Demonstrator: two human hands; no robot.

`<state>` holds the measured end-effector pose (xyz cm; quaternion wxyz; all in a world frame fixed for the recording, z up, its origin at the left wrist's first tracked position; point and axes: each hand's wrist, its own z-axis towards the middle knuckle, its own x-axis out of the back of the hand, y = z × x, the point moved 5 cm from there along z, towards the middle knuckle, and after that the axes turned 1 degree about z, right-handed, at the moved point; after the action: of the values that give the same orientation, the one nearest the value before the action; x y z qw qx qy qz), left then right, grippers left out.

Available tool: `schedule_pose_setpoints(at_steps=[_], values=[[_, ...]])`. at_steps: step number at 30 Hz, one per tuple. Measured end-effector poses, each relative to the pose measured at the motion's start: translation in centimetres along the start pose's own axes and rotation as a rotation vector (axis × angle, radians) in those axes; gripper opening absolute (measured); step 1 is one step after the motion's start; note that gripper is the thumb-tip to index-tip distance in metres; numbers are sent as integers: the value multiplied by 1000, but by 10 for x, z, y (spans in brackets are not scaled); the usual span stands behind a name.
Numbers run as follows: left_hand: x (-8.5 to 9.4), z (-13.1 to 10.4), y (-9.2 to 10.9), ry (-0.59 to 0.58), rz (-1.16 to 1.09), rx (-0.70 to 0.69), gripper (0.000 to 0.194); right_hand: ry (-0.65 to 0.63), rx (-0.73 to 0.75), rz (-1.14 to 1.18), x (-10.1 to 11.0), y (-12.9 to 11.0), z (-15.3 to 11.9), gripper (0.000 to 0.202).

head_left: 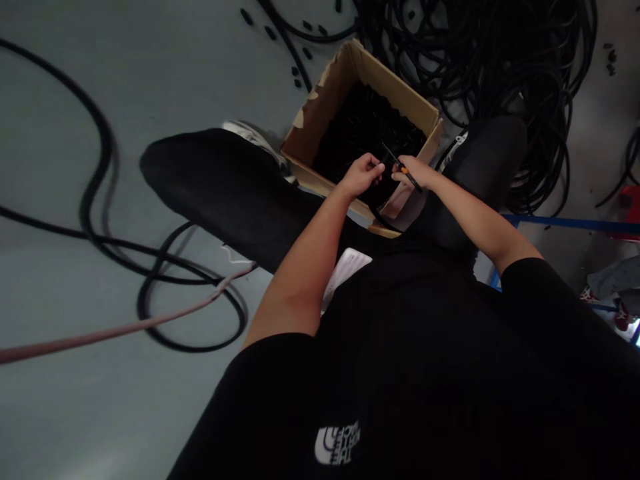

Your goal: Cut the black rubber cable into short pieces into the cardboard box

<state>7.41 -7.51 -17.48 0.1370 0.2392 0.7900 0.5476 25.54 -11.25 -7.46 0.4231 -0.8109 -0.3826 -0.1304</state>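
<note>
An open cardboard box (406, 101) stands on the floor between my legs, with many small black pieces (373, 120) inside. My left hand (363, 175) is over the near part of the box, its fingers pinched together; what they hold is too small and dark to make out. Just to its right, my right hand (411, 172) is closed round scissors (405, 171) with orange and black handles. The blades point up and left over the black pieces, close to my left fingertips.
A large heap of black cable (480, 60) lies behind and right of the box. Loose black pieces (271, 33) are scattered on the floor. More black cable (103, 147) and a reddish hose (115, 331) cross the left side. A blue frame (560, 222) stands at right.
</note>
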Motion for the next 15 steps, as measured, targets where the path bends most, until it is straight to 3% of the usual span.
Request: schedule_pose_setpoints(at_steps=[8,15], values=[[-2,-5,16,-121,66,-117,75,-91,-55,-15,2,2,-2,27],[2,-2,10,-135,161,-109,58,-73,-49,-68,5,4,-1,27]])
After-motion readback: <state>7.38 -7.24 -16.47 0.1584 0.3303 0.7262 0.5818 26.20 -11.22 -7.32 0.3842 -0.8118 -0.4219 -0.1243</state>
